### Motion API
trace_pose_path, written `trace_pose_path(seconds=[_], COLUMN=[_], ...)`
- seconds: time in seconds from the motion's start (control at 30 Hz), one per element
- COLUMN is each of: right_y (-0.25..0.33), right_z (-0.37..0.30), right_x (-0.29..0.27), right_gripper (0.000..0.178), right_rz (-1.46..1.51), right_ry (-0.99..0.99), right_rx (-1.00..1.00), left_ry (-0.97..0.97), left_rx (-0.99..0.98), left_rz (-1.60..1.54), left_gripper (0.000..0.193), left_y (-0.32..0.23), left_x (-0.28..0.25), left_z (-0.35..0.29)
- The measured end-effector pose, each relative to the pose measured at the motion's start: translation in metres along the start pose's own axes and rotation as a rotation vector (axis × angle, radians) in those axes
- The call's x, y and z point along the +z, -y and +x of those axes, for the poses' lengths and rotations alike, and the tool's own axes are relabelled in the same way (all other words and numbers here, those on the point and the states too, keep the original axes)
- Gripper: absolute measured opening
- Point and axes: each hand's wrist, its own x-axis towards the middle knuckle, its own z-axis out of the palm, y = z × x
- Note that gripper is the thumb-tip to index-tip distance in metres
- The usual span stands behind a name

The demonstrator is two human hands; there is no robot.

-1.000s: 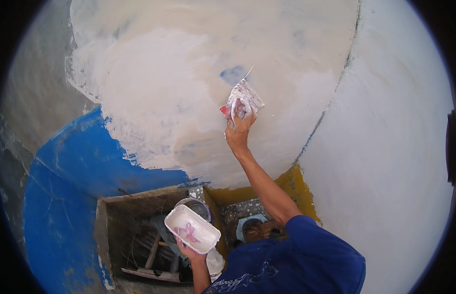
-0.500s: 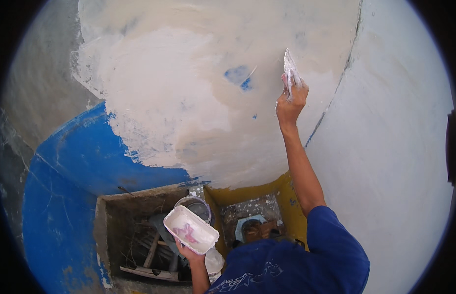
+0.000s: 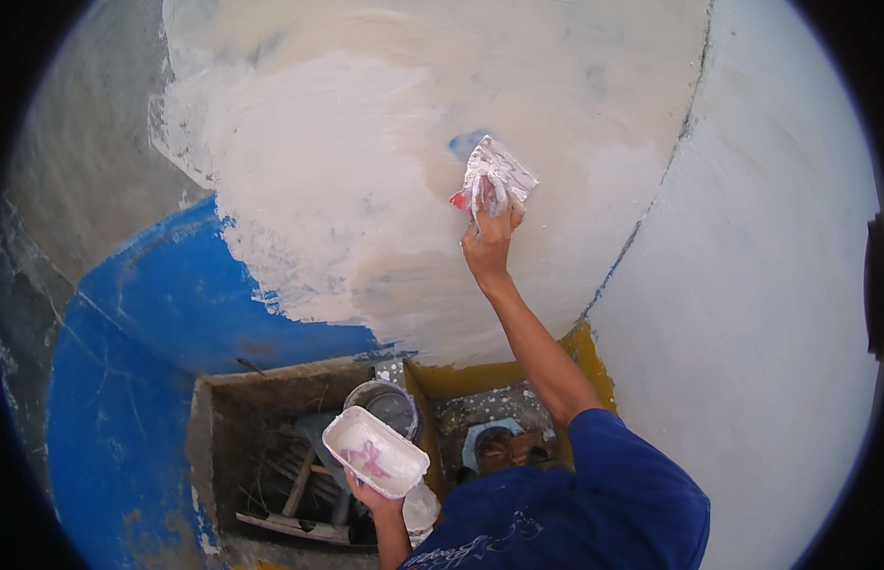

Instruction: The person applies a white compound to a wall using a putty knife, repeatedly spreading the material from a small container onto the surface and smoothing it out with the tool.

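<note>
My right hand (image 3: 490, 233) is closed around a putty knife (image 3: 499, 173), its wide blade smeared with white filler. The blade lies at the wall (image 3: 347, 152), just below and right of a small blue patch (image 3: 469, 142) that shows through the pale coat. A bit of red shows beside my fingers. Low in front of me, my left hand (image 3: 374, 494) grips a white rectangular tub (image 3: 390, 442) by its underside and near edge. Inside the tub is white paste with a pinkish smear.
Below the wall is a concrete bin (image 3: 202, 427) holding wood pieces (image 3: 295, 484). A round bucket (image 3: 394, 404) stands behind the tub. A yellow-sided recess (image 3: 461, 380) lies right of it. Blue paint (image 3: 147, 323) covers the lower left wall; a pale wall (image 3: 775, 285) adjoins at right.
My right hand has swept the putty knife left and slightly down across the wall, and the blade has turned broadside. It now covers part of the blue patch. My left hand keeps the tub nearly still.
</note>
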Motion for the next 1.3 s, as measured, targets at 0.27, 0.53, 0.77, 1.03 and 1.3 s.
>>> trace_pose_path(seconds=[0.27, 0.53, 0.77, 1.03, 1.3], right_y=[0.055, -0.065, 0.001, 0.008, 0.051], right_z=[-0.083, 0.009, -0.076, -0.002, -0.023], right_x=[-0.023, -0.063, -0.028, -0.045, -0.003], right_gripper=[0.051, 0.055, 0.055, 0.064, 0.066], right_rz=[0.401, 0.052, 0.186, 0.214, 0.123], right_ry=[0.229, -0.193, 0.165, -0.087, 0.08], right_rx=[0.068, 0.15, 0.062, 0.083, 0.061], left_ry=[0.012, -0.007, -0.02, -0.014, 0.024], left_rx=[0.004, 0.051, 0.022, 0.064, 0.078], left_rz=[-0.008, 0.036, -0.031, -0.038, 0.01], left_gripper=[0.067, 0.067, 0.068, 0.068, 0.073], left_y=[-0.002, 0.001, -0.002, -0.005, 0.001], left_x=[0.003, 0.003, 0.001, -0.003, -0.012], left_z=[0.012, 0.002, 0.006, 0.007, 0.012])
